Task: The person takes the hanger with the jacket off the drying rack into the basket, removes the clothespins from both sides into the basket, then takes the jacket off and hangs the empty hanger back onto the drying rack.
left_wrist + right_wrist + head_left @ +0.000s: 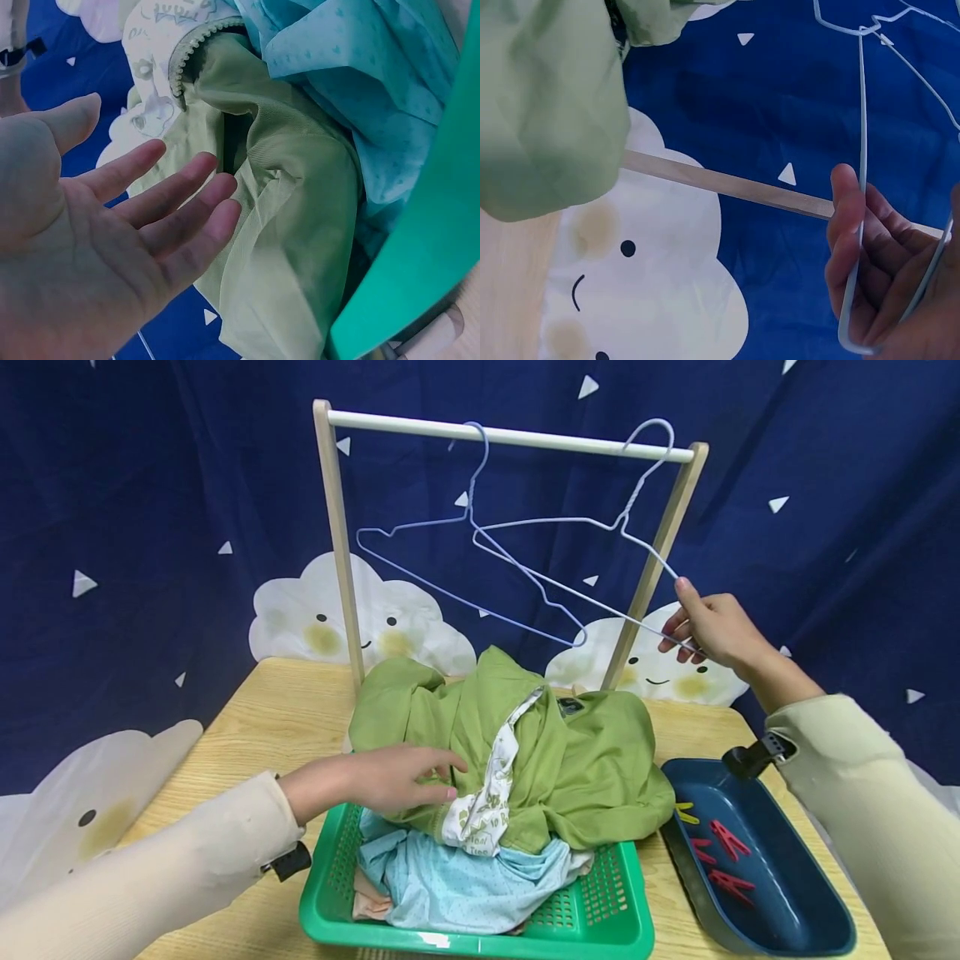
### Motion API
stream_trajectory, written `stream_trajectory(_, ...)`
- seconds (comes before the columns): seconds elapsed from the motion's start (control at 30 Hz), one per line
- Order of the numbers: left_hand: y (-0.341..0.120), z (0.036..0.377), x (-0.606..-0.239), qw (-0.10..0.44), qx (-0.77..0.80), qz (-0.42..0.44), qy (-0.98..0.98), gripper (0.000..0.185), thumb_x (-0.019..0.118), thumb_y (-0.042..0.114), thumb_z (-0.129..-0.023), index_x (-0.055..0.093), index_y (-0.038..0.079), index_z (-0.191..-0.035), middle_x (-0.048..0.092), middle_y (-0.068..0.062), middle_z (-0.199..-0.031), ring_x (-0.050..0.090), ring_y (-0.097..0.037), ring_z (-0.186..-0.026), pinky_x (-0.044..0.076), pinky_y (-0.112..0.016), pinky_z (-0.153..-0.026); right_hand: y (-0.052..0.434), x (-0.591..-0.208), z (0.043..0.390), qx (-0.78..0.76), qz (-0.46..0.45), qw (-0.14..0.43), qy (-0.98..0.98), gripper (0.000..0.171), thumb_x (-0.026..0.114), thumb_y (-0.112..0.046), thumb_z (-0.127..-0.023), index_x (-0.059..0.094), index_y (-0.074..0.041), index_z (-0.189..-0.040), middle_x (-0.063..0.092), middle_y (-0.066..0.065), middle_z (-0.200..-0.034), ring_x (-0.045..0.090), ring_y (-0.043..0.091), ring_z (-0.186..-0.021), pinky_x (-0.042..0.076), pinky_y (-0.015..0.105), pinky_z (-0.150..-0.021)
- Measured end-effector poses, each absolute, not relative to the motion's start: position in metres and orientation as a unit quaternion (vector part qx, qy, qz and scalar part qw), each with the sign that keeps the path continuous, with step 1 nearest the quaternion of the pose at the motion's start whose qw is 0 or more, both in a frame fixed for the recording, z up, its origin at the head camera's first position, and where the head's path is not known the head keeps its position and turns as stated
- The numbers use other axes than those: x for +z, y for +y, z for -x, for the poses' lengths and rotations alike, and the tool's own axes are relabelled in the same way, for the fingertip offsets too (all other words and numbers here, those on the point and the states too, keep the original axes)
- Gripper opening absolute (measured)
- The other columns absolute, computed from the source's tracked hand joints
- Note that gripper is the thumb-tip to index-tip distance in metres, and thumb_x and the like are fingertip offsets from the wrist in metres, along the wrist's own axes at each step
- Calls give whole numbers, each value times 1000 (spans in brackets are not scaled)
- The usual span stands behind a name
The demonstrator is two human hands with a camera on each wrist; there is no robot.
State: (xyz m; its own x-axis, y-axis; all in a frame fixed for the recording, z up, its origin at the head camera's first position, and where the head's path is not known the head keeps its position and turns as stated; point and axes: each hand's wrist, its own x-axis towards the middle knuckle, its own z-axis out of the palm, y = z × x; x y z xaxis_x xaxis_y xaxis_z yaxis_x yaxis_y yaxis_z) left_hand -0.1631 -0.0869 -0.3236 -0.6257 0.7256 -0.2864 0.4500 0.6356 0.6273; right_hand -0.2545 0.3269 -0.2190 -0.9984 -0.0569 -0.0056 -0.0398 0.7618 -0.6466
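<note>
My right hand (716, 628) grips the lower right corner of a pale wire hanger (551, 520), whose hook is over the rack's white rail (525, 437). In the right wrist view, fingers (847, 217) curl round the hanger's wire. A second, bluish hanger (420, 578) hangs beside it, untouched. My left hand (397, 777) is over the left part of a green garment (585, 760) with a white printed zip edge, its fingers relaxed and apart. The garment lies heaped on light blue cloth (465, 877) in a green basket (480, 946). In the left wrist view the palm (97, 247) holds nothing.
The rack's wooden posts (341, 543) stand behind the basket on a wooden table (255, 727). A dark blue tray (795, 868) at the right holds several red clothespins (729, 841) and a yellow one (686, 813). A dark blue curtain (150, 485) with cloud shapes hangs behind.
</note>
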Motion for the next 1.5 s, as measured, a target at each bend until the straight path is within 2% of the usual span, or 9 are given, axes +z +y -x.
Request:
stream_trajectory(0.37, -86, 165, -324, 264, 258, -338, 865, 46, 54, 31, -106, 50, 10, -147, 66, -9, -127, 59, -33, -128, 47, -52, -106, 317, -210, 268, -350, 22, 4, 936, 97, 17, -66, -103, 59, 21, -116, 72, -8, -67, 65, 12, -55, 53, 31, -53)
stream_trajectory(0.77, -88, 164, -323, 272, 254, -342, 863, 47, 53, 33, -106, 50, 11, -147, 67, -7, -126, 60, -32, -126, 48, -51, -105, 306, -217, 275, -358, 16, 19, 933, 95, 17, -66, -103, 59, 19, -112, 72, -4, -66, 65, 11, -53, 53, 31, -53)
stream_trajectory(1.07, -90, 163, -322, 281, 260, -331, 862, 47, 53, 34, -106, 50, 10, -147, 64, -11, -133, 59, -32, -129, 47, -51, -106, 305, -227, 275, -342, 24, 42, 939, 91, 22, -61, -105, 61, 20, -114, 77, 10, -80, 70, 12, -59, 55, 27, -56)
stream_trajectory(1.23, -91, 164, -322, 279, 267, -326, 863, 47, 53, 31, -106, 49, 10, -147, 65, -12, -133, 59, -32, -129, 47, -51, -107, 309, -228, 273, -318, 24, 16, 948, 80, 31, -57, -106, 64, 16, -110, 77, 8, -81, 68, 6, -58, 55, 26, -57)
stream_trajectory(1.33, -93, 166, -322, 273, 269, -328, 863, 47, 53, 30, -106, 49, 8, -147, 66, -11, -131, 59, -31, -128, 47, -51, -107, 312, -230, 269, -280, 11, -8, 960, 76, 37, -58, -104, 66, 12, -110, 77, 13, -88, 67, 3, -59, 54, 25, -58)
stream_trajectory(1.5, -96, 170, -322, 261, 273, -337, 863, 48, 52, 31, -107, 49, 7, -147, 67, -12, -129, 60, -31, -127, 47, -51, -107, 320, -229, 262, -197, -12, -45, 979, 81, 39, -68, -99, 68, 5, -119, 73, 24, -109, 71, 18, -76, 49, 30, -59)
